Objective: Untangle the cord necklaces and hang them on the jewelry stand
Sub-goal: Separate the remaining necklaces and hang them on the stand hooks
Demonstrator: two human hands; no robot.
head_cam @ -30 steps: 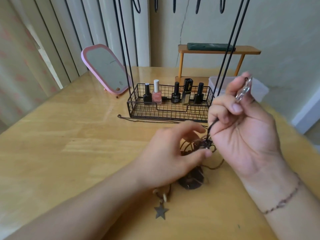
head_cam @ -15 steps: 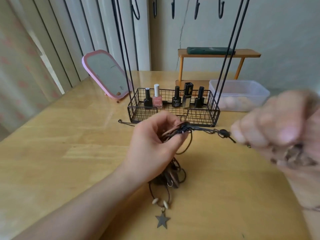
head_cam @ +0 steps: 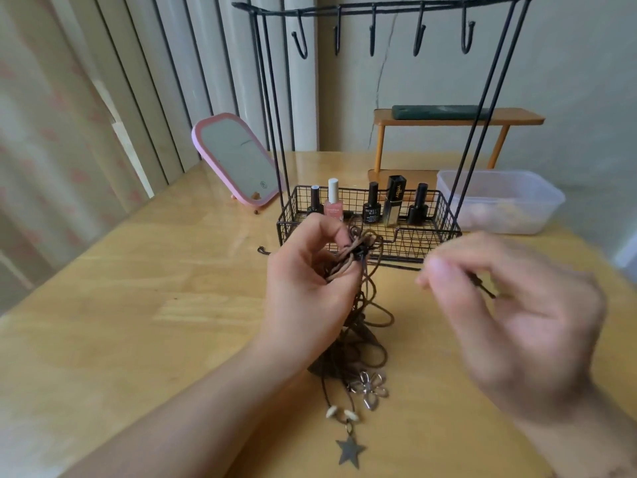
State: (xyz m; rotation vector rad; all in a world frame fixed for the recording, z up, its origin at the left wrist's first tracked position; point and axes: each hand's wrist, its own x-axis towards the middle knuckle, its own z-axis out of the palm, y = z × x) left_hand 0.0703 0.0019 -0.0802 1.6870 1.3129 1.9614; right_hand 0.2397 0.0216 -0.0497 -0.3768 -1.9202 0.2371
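Left hand [head_cam: 303, 281] raised, fingers [head_cam: 327, 229] curled; right hand [head_cam: 510, 305] pinching, blurred.

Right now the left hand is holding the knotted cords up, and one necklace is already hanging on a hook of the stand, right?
Not quite. The left hand does hold the knotted cords up, but the head view shows every hook on the stand bare. No necklace hangs there yet.

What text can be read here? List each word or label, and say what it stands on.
"ydoy", roughly, running vertically on the tall black-and-gold bottle in the stand's basket.
White label on the black nail polish bottle: too blurred to read surely.
Print on the pink nail polish bottle: too small.
Round mark on the pink mirror: unreadable.
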